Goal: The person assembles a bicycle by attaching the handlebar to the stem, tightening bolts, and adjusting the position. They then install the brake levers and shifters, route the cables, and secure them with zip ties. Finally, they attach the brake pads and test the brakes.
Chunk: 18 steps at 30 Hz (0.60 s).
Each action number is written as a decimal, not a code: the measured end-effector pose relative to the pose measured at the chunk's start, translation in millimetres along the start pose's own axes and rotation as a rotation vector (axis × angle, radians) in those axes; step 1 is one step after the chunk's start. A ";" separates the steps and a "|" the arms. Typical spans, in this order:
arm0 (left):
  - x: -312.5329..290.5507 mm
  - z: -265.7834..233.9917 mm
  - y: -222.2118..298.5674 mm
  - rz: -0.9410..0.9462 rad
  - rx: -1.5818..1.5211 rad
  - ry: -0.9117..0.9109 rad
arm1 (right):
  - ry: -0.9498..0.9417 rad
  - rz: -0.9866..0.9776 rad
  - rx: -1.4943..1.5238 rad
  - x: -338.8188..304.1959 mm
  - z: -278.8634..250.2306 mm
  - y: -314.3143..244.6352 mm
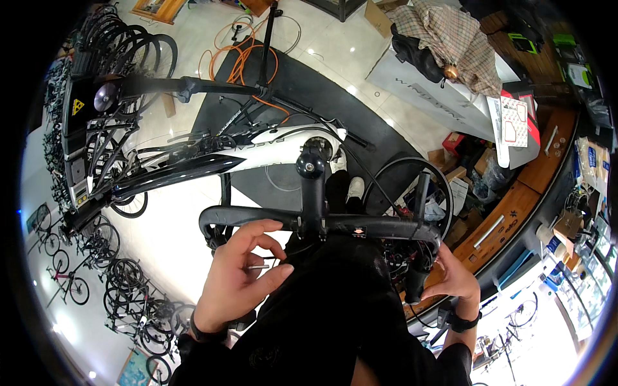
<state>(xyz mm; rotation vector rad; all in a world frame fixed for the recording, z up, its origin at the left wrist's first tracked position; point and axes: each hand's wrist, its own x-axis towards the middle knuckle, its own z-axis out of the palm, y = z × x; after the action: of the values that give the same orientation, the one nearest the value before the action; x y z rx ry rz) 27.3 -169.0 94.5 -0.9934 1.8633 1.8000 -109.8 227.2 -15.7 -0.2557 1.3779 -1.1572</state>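
A black drop handlebar [264, 219] runs across in front of me, joined at its middle to a black stem [313, 186] with a round cap on top. My left hand [241, 273] is just below the bar's left half, its index finger and thumb apart at the tips. A thin silver rod [260, 266] shows between its curled fingers; its kind I cannot make out. At the bar's right end my right hand [456, 276] wraps around the drop, thumb against the black lower part. Some of its fingers are hidden. Beyond the stem is a white and black bike frame [257, 149].
A repair stand [154, 85] reaches in from the left. An orange hose [239, 61] lies coiled on a dark mat [212, 122]. At right are a wheel [444, 186], a large box [412, 83] and a wooden bench [515, 212]. Many bikes [129, 289] line the left side.
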 end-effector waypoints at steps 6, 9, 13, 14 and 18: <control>16.8 -13.9 15.1 -0.039 0.045 -0.157 | -0.031 0.044 -0.105 10.9 -10.6 -24.9; 19.3 -13.5 20.4 -0.065 0.085 -0.196 | -0.042 0.070 -0.095 13.0 -11.2 -30.4; 20.7 -14.0 20.6 -0.081 0.056 -0.245 | -0.053 0.097 -0.093 11.3 -14.4 -36.4; 21.0 -13.3 20.0 -0.081 0.051 -0.256 | -0.059 0.096 -0.121 11.5 -18.0 -35.9; 19.3 -8.8 19.7 -0.070 0.075 -0.221 | -0.050 0.077 -0.211 12.7 -28.2 -35.3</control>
<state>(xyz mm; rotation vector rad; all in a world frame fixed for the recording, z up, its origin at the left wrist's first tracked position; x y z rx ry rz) 2.2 -183.2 96.3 -0.7885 1.7267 1.7104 -153.6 214.2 -5.0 -0.3758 1.4545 -0.9370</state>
